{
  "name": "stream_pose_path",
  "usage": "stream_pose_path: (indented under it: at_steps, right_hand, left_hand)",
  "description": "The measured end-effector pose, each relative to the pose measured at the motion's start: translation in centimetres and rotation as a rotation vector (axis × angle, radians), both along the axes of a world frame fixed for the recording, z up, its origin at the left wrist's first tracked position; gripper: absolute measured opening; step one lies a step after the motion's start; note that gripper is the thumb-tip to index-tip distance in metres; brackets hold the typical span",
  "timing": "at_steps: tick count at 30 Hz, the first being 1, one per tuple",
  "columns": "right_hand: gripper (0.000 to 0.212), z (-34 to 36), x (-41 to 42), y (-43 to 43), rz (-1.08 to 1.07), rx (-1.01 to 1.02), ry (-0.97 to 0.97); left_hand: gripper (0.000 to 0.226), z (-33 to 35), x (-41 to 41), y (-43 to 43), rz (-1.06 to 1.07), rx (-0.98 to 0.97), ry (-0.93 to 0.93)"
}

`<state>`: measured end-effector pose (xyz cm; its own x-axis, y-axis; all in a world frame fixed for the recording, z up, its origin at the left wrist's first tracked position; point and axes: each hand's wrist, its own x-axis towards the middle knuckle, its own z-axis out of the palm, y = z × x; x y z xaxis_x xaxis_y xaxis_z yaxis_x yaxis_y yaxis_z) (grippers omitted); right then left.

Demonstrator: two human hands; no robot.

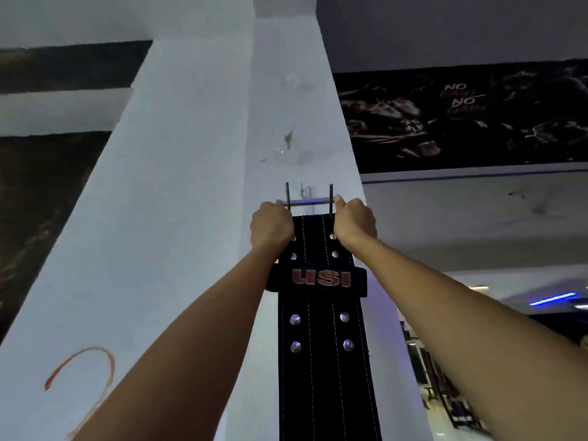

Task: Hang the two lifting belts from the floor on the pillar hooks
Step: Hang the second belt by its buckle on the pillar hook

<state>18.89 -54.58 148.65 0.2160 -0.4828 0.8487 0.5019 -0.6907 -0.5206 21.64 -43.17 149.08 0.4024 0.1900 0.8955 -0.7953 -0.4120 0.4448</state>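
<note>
On your far left a red scrawl (79,367) marks the white pillar (178,192). Your left hand (270,224) is fisted on the left end of the buckle (309,201), high on the pillar face. Between your hands the black belt (321,345) hangs straight down against the pillar, its USI loop (319,277) just below your wrists. The buckle's bar sits at a small hook (306,191); whether it has caught you cannot tell. Your right hand (354,222) is closed on the buckle's right end. Farther right hangs a dark poster (461,119)
</note>
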Motion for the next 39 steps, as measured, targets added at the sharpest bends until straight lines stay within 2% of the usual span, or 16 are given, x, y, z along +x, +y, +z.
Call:
stream_pose_path:
  at_steps: [7,10,13,15,17,19,21,23,27,28,32,34,39]
  right_hand:
    - [0.041,1.2,5.5,-2.6,0.042,-0.055,0.083]
    - [0.041,0.8,5.9,-3.2,0.039,-0.097,0.075]
    - [0.04,-0.3,5.6,-3.1,0.079,-0.128,0.015]
    - [0.036,-1.2,5.5,-3.0,0.316,-0.124,-0.02]
    - [0.025,-1.9,4.5,-2.9,0.623,-0.099,0.013]
    - [0.019,-2.2,3.8,-3.0,0.722,-0.163,0.072]
    - [0.014,-2.2,3.8,-2.9,0.674,-0.22,0.052]
    - [0.017,-1.9,3.7,-2.6,0.607,-0.186,0.016]
    - [0.064,-0.8,4.7,-2.4,0.504,0.02,0.077]
    - [0.065,-0.6,4.9,-2.3,0.502,0.054,0.081]
    - [0.034,0.3,5.0,-2.2,0.54,0.13,0.11]
    - [0.028,0.1,4.6,-2.1,0.553,0.114,0.152]
    - [0.053,-0.6,4.3,-2.2,0.491,0.062,0.154]
  left_hand:
    - [0.039,1.7,6.1,-1.5,0.014,0.091,0.087]
    - [0.04,1.6,6.7,-1.1,-0.032,0.124,0.049]
    - [0.043,0.2,6.5,-0.7,-0.137,0.079,-0.036]
    - [0.046,-1.2,6.7,-0.2,-0.231,0.058,-0.082]
    - [0.033,-2.3,6.4,0.6,-0.416,0.05,-0.066]
    - [0.02,-3.2,6.0,1.5,-0.591,0.056,0.001]
    - [0.025,-3.5,5.9,1.8,-0.633,0.007,0.043]
    - [0.032,-3.0,5.7,1.8,-0.622,-0.101,0.055]
    - [0.02,-1.6,5.3,1.5,-0.612,-0.155,0.113]
    - [0.02,-1.3,5.4,1.4,-0.601,-0.158,0.119]
    - [0.021,-0.3,5.6,0.8,-0.567,-0.192,0.132]
    - [0.023,-0.3,5.8,0.7,-0.552,-0.195,0.12]
    - [0.023,-1.3,5.9,1.0,-0.582,-0.18,0.093]
